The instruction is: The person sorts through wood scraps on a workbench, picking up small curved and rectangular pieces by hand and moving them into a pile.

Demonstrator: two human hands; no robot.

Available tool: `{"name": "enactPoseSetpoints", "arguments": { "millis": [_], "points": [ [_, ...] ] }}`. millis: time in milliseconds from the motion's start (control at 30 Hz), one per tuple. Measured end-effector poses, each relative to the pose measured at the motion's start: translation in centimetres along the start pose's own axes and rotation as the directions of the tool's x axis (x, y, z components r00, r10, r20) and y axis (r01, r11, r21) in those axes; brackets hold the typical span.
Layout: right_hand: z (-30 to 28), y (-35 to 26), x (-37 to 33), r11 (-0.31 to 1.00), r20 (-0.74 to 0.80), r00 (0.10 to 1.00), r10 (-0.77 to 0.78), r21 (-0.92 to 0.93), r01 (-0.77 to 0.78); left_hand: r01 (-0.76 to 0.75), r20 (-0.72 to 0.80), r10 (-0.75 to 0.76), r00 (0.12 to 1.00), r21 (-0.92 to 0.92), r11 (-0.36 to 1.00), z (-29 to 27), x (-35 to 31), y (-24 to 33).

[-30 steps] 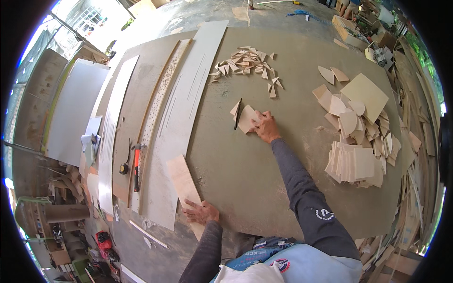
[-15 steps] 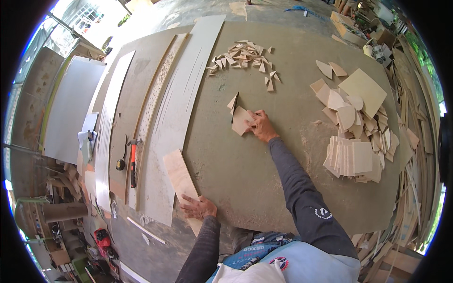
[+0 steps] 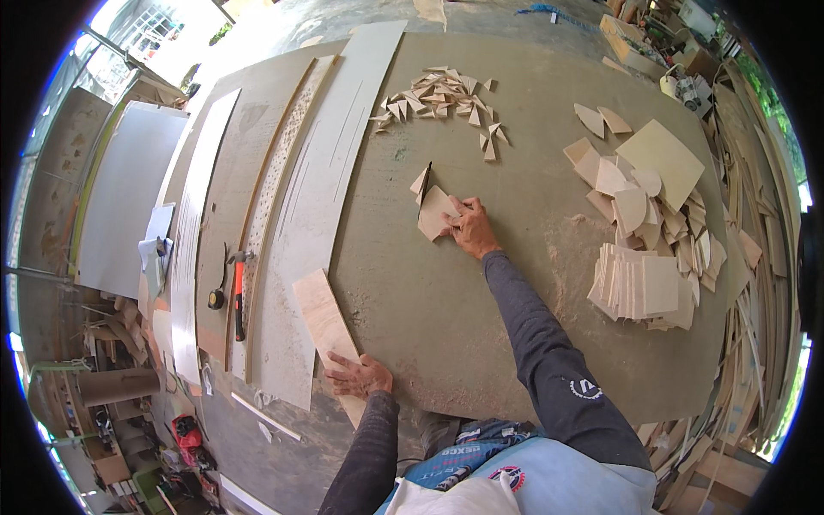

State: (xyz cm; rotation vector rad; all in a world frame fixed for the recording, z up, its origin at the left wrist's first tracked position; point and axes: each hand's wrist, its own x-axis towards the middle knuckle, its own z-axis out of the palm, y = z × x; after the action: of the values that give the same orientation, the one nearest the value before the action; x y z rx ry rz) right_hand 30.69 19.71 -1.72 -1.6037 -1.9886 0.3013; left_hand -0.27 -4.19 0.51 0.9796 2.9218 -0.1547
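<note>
My right hand (image 3: 471, 227) pinches a small flat piece of plywood (image 3: 437, 213) near the middle of the big table. That piece lies against a thin dark saw blade (image 3: 424, 185) that stands up from the tabletop. A small triangular offcut (image 3: 417, 182) sits on the blade's left side. Nearer to me, my left hand (image 3: 360, 376) rests flat with spread fingers on a plywood strip (image 3: 321, 309). This strip slants across the table's near edge and the long grey board. The underside of the held piece is hidden.
Small triangular offcuts (image 3: 442, 93) are heaped beyond the blade. Rounded pieces (image 3: 631, 210) and stacked square pieces (image 3: 637, 283) lie at right. On the left are long boards (image 3: 296, 232), a hammer (image 3: 239, 296) and a tape measure (image 3: 216, 299). Timber (image 3: 755, 232) is piled past the right edge.
The whole view has shifted slightly. My right hand and its plywood piece stay at the blade with hardly any movement, and my left hand stays on the strip.
</note>
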Motion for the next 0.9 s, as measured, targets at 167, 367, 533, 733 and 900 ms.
{"name": "enactPoseSetpoints", "arguments": {
  "millis": [167,367,533,733,900],
  "points": [
    [-0.7,-0.2,-0.1,0.998,0.06,0.998,-0.01,0.07,0.006,-0.003,-0.018,0.003,1.0,0.009,1.0,0.0,0.0,-0.2],
    [-1.0,-0.1,-0.2,0.997,0.072,0.997,-0.027,0.071,0.022,-0.001,0.0,0.001,1.0,0.002,1.0,-0.4,-0.1,-0.1],
    [-0.3,-0.3,-0.4,0.999,0.047,0.999,0.004,0.052,-0.006,-0.004,0.004,0.004,1.0,-0.006,1.0,-0.2,0.0,-0.2],
    [0.1,-0.3,-0.2,0.997,-0.016,0.999,0.045,0.062,-0.044,0.0,0.047,0.0,0.999,0.005,1.0,-1.7,-0.4,0.6],
    [-0.8,-0.5,-0.5,0.986,0.078,0.997,0.01,0.163,-0.022,0.01,0.007,-0.01,1.0,0.02,1.0,-1.0,-0.3,0.2]
  ]
}}
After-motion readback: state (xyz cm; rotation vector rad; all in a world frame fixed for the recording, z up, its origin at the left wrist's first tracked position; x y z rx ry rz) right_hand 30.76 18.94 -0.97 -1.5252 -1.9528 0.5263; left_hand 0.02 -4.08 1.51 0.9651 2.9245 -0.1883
